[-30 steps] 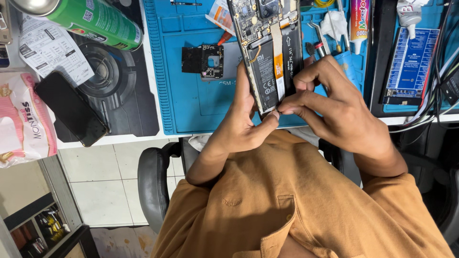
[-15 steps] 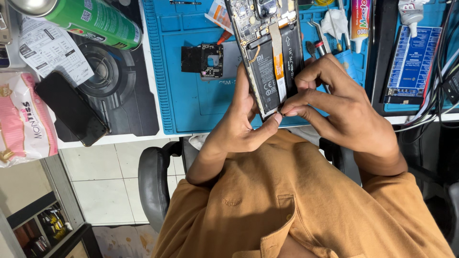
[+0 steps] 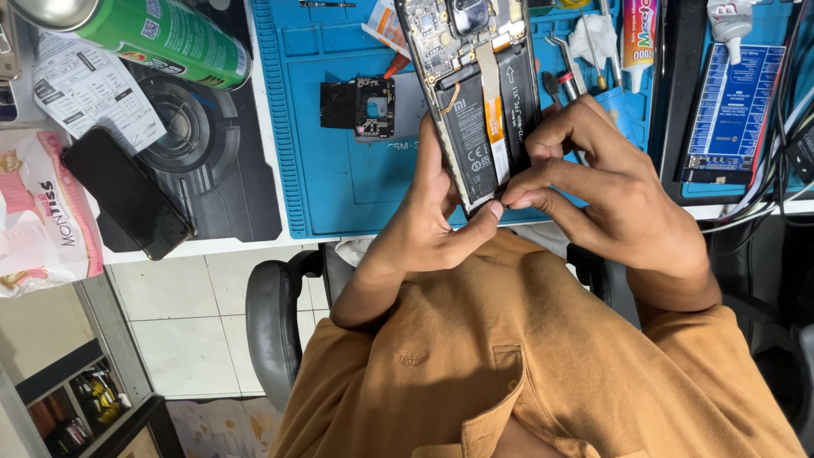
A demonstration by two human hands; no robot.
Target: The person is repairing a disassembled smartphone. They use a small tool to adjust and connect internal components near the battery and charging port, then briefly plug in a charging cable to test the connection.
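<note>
An opened phone (image 3: 479, 102), back cover off so that its battery and circuit board show, is held up over the blue mat (image 3: 339, 170) on the tabletop (image 3: 220, 248). The left hand (image 3: 428, 229) grips the phone along its left edge and bottom corner, thumb pressed up under the lower end. The right hand (image 3: 593, 187) is pinched shut at that same lower end, thumb and forefinger meeting on something too small to make out, beside the foot of the orange-and-white ribbon cable (image 3: 492, 110) that runs down over the battery.

This looks like repair work on the phone's bottom end, either seating or lifting a small part or connector there. It calls for a steady hold from the left hand and a fine, light pinch from the right, since the ribbon could crease or tear.

On the mat to the left of the phone lies a small black cover piece (image 3: 360, 106). Further left of the phone are a green spray can (image 3: 161, 34) and a second, dark phone (image 3: 127, 193) lying flat.
</note>
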